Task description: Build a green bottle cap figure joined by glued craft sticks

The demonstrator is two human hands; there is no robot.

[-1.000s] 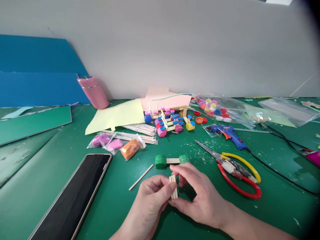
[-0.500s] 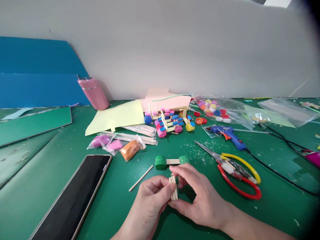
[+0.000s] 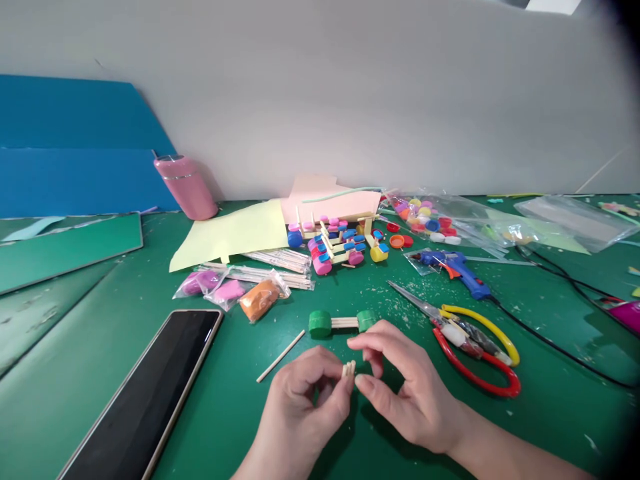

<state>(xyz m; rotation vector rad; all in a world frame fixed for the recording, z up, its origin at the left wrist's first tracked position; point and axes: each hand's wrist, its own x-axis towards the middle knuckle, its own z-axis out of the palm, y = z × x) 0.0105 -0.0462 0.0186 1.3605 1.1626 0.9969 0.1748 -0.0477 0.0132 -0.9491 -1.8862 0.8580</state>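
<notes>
A small bundle of short wooden sticks (image 3: 349, 368) is pinched between the thumb and fingers of my left hand (image 3: 310, 400), mostly hidden by them. Close on the right is my right hand (image 3: 407, 387), its thumb and index finger apart with nothing between them; the thumb tip is beside the bundle. Just beyond the hands lies a piece made of two green bottle caps (image 3: 320, 324) joined by short sticks (image 3: 345, 323). One loose wooden stick (image 3: 281, 356) rests on the table left of the hands.
Scissors (image 3: 465, 340) with red and yellow handles and a blue glue gun (image 3: 457, 268) lie to the right. A phone (image 3: 145, 393) is at left. Behind are bagged clay (image 3: 259, 300), cap-and-stick pieces (image 3: 335, 247), a bag of caps (image 3: 430, 217) and a pink tumbler (image 3: 187, 188).
My right hand has let go of the stick bundle and moved slightly right. The bundle has tilted, so mainly its ends show above my left thumb.
</notes>
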